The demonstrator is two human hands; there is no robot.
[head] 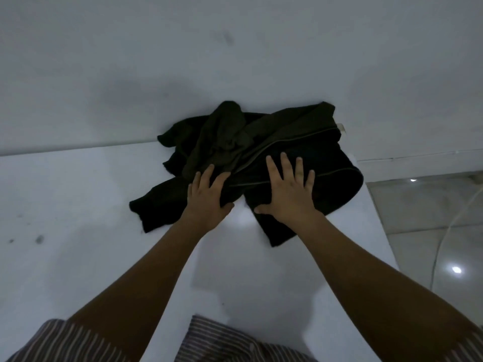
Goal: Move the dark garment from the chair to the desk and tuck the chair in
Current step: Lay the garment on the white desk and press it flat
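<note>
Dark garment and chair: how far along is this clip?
Done: the dark garment lies bunched on the white desk, against the wall. In hand: the left hand and right hand rest flat on it. Left: tucking the chair in; no chair is in view.

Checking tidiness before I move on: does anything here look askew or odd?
The dark garment lies crumpled on the desk, bunched against the wall, under both flat hands, left hand and right hand. Nothing looks damaged.

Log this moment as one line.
garment: on desk, against wall | left hand: flat on it | right hand: flat on it | chair: not in view
</note>
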